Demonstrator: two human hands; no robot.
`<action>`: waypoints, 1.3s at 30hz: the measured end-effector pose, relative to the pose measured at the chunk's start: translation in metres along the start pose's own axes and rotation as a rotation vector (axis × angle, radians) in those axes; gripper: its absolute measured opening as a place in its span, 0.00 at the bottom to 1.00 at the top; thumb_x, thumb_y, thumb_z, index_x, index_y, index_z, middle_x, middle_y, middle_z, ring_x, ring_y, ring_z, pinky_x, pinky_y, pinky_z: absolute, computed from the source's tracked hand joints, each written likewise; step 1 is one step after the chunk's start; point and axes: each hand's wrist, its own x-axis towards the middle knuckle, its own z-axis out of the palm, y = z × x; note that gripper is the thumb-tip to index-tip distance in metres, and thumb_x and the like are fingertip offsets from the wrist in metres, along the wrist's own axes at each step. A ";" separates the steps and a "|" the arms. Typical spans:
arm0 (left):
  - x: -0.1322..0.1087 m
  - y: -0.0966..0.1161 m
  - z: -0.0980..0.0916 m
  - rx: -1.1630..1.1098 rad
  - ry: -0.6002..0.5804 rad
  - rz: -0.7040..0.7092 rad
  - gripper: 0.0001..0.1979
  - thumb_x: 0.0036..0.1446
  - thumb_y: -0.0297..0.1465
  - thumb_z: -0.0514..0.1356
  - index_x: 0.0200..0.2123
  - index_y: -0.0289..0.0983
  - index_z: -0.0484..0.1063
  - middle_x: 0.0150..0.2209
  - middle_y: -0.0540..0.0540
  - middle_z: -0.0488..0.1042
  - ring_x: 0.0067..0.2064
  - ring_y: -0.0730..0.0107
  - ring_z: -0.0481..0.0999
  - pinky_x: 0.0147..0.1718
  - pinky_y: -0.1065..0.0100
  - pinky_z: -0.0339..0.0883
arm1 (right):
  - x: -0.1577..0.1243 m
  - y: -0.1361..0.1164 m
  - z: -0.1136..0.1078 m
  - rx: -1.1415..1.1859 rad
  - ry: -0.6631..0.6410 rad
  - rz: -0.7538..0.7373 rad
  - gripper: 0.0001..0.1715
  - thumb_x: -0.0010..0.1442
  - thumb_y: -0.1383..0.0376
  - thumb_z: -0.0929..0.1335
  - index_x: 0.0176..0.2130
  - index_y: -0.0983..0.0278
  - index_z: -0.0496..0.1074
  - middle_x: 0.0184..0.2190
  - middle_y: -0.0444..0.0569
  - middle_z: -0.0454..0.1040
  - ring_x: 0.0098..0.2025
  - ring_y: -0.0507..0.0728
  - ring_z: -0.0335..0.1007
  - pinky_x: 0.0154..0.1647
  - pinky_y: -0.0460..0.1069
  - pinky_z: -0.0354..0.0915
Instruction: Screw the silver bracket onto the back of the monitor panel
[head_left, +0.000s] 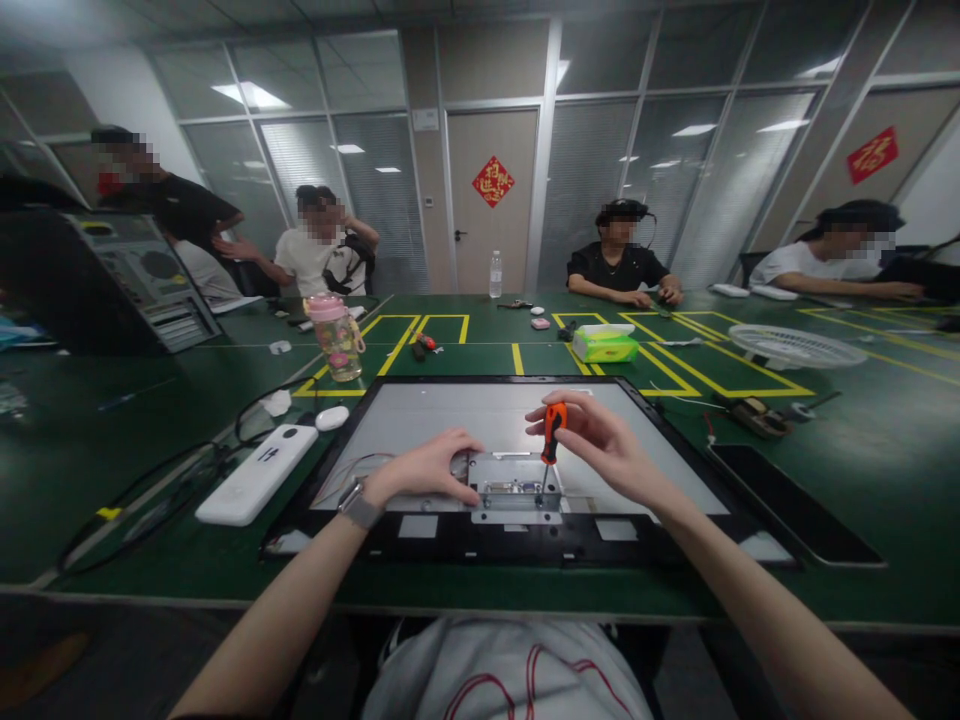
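Observation:
In front of me lies a flat display panel (457, 405) with a black frame, its grey back facing up. A small metal housing (510, 468) with connector ports sits near its front edge. My left hand (431, 467) holds the left end of this housing, thumb at the front and fingers behind. My right hand (604, 440) has its fingers closed round an orange and black screwdriver (554, 432). The screwdriver stands nearly upright, its tip down at the housing's right part. Exactly what the tip touches is too small to tell.
Left of the panel lie a white power bank (259, 474), a white case (332, 418) and black cables; a pink-lided bottle (334, 338) stands behind. A dark phone-like slab (795, 500) lies right. Farther back are a tissue pack (604, 343), a white round grille (795, 345) and several people.

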 end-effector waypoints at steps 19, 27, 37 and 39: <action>0.010 0.001 0.003 0.047 0.240 -0.027 0.18 0.69 0.38 0.48 0.40 0.35 0.74 0.39 0.43 0.75 0.42 0.63 0.73 0.45 0.65 0.64 | 0.009 0.014 0.008 0.283 0.168 0.013 0.13 0.61 0.52 0.71 0.39 0.57 0.79 0.38 0.48 0.76 0.41 0.56 0.74 0.46 0.53 0.70; 0.008 -0.010 0.005 0.201 0.205 -0.134 0.09 0.63 0.33 0.54 0.35 0.37 0.72 0.28 0.50 0.71 0.30 0.68 0.69 0.29 0.69 0.58 | 0.005 0.012 -0.002 0.222 0.123 0.019 0.13 0.63 0.54 0.70 0.45 0.55 0.79 0.37 0.49 0.78 0.42 0.57 0.75 0.45 0.53 0.70; 0.006 -0.002 0.002 0.199 0.174 -0.158 0.09 0.63 0.34 0.54 0.36 0.37 0.72 0.28 0.50 0.71 0.31 0.68 0.70 0.30 0.70 0.58 | -0.001 0.012 -0.008 0.055 0.193 -0.009 0.14 0.64 0.56 0.69 0.47 0.56 0.77 0.41 0.50 0.80 0.44 0.59 0.76 0.51 0.56 0.70; 0.006 -0.001 0.001 0.196 0.176 -0.154 0.09 0.63 0.34 0.54 0.36 0.37 0.71 0.28 0.50 0.71 0.30 0.68 0.69 0.29 0.70 0.58 | -0.001 0.012 -0.006 0.084 0.171 -0.028 0.13 0.66 0.56 0.68 0.47 0.56 0.77 0.44 0.51 0.79 0.47 0.60 0.76 0.53 0.58 0.69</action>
